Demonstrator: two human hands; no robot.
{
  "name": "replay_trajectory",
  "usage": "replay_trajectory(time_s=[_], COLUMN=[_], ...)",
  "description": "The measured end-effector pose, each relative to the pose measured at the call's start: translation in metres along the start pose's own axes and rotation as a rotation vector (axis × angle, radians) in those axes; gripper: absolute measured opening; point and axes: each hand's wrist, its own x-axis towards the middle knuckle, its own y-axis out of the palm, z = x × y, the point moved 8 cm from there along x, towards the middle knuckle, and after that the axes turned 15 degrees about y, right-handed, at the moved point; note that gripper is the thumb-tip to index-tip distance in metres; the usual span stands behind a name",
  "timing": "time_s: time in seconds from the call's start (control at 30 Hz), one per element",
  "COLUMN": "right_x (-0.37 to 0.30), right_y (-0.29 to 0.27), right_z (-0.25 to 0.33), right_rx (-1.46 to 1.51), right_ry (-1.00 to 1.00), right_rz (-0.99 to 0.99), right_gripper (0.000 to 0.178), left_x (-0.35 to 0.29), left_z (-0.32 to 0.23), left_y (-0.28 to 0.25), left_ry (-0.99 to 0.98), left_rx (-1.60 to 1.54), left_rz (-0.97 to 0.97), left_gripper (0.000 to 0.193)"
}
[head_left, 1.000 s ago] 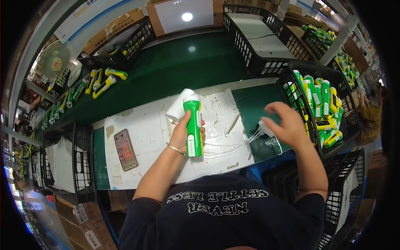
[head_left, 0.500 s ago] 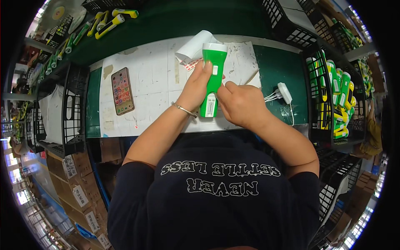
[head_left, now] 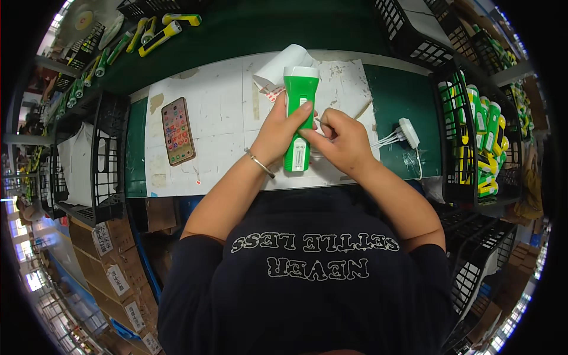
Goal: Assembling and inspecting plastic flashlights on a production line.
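Note:
A green flashlight (head_left: 302, 89) with a white head lies lengthwise in my left hand (head_left: 278, 130), whose fingers wrap round its body with the thumb over the front near the switch. Its white head points away from me, and a pale label panel shows near its tail. My right hand (head_left: 343, 142) is closed at the flashlight's right side, thumb against the body. A thin greyish bit shows between its fingers, too small to make out. Just behind the flashlight lies a curled white sheet (head_left: 281, 68) with small red stickers (head_left: 273, 94) at its lower edge.
A phone (head_left: 177, 131) with a lit screen lies left on the white board (head_left: 219, 112). A white charger (head_left: 407, 134) with cables lies right. Black crates flank the table; the right crate (head_left: 467, 183) holds green and yellow flashlights. More flashlights (head_left: 160, 38) lie at far left.
My left thumb has slid down from beside the switch toward the flashlight's middle. My right hand has opened its pinch slightly, and a thin greyish bit now shows there. The view shifted a little.

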Motion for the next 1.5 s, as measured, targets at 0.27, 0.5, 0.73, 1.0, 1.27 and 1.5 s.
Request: replay_trajectory(time_s=[0.27,0.5,0.73,1.0,1.27,1.5], right_x=[0.032,0.031,0.03,0.042,0.043,0.039], right_y=[-0.036,-0.014,-0.024,0.029,0.046,0.019], right_z=[-0.029,-0.032,-0.043,-0.061,-0.056,-0.062], right_rx=[0.121,0.127,0.363,0.297,-0.218,0.37], right_ry=[0.253,0.258,0.299,0.25,0.064,0.408], right_rz=[0.073,0.524,0.505,0.419,0.091,0.387], right_gripper=[0.03,0.062,0.064,0.048,0.021,0.023], left_x=[-0.012,-0.019,-0.026,-0.029,-0.023,-0.01], left_z=[-0.006,-0.056,-0.079,-0.022,0.003,-0.002], left_y=[-0.015,0.009,-0.032,-0.05,-0.069,-0.033], left_ry=[-0.107,0.328,0.095,-0.31,-0.222,-0.089], left_rx=[0.294,1.277,1.433,0.531,0.577,0.786], left_rz=[0.109,0.549,0.623,0.307,0.093,0.169], left_gripper=[0.046,0.046,0.038,0.057,0.057,0.062])
